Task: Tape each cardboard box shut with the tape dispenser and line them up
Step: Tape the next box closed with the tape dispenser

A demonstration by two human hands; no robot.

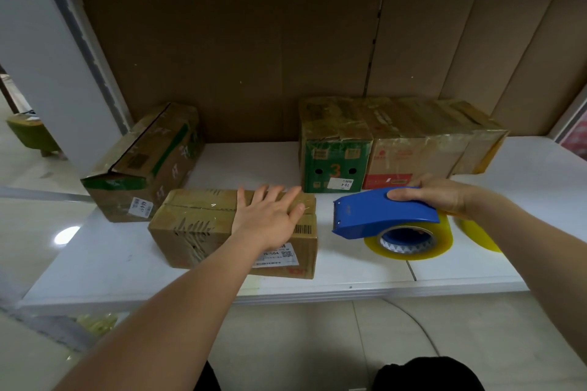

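A small brown cardboard box (197,228) with a white label lies near the front of the white shelf (476,267). My left hand (270,216) rests flat on its taped top, fingers straight. My right hand (441,195) grips the blue tape dispenser (381,213), which carries a roll of yellowish clear tape (409,243) and sits just right of that box. Behind it, a green box marked 3 (333,152), a brown and red box (413,149) and a third brown box (479,136) stand side by side. At the left, a green and brown box (143,162) lies at an angle.
Flat cardboard sheets (254,67) line the back of the shelf. A second yellowish tape roll (476,235) peeks out behind my right wrist. A white cable (413,324) runs on the floor below the shelf edge. A green stool (31,133) stands far left.
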